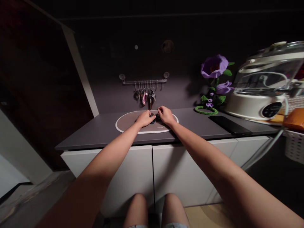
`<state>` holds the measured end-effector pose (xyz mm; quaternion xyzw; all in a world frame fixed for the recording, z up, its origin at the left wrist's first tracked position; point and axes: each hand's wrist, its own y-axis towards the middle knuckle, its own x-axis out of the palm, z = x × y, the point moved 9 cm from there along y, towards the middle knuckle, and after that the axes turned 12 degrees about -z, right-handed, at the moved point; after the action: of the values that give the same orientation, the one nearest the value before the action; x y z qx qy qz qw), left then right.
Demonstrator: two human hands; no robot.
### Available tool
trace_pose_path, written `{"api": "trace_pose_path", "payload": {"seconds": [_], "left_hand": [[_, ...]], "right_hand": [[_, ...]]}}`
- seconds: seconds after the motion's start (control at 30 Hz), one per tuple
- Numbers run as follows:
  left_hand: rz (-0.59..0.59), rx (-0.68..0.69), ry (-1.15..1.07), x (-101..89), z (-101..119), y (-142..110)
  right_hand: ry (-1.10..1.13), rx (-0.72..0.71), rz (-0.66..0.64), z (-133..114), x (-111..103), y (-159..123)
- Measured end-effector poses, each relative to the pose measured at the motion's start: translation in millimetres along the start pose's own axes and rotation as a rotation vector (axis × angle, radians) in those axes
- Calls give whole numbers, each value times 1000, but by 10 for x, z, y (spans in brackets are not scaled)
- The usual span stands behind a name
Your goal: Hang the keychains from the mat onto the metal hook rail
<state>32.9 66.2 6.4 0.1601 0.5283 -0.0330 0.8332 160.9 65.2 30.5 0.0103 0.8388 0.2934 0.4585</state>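
Observation:
Over the brown oval mat [128, 122] with a white rim, my two hands are close together. My left hand [143, 119] is closed, thumb and fingers around a small dark bundle [152, 119] that looks like a bunch of keys, though its details are too small to be sure. Just to the right, my right hand [166, 116] is closed with its fingers pinched at the other side of the same dark bundle. The fingertips partly hide it. Behind the hands, several keys [143, 96] hang from a clear hook rail [144, 82] on the wall.
The mat lies on a dark grey counter [95, 133] above white cabinet doors [133, 171]. On the right are purple fabric flowers [215, 67], a black phone [229, 125], a white countertop appliance [256, 101] with a cable, and a white perforated basket [294, 145].

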Motion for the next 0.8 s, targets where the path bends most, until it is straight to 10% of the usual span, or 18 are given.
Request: {"api": "trace_pose_path", "payload": {"seconds": [0.8], "left_hand": [[173, 1, -483, -225, -274, -38]], "right_hand": [[-5, 24, -2, 21, -1, 16]]}}
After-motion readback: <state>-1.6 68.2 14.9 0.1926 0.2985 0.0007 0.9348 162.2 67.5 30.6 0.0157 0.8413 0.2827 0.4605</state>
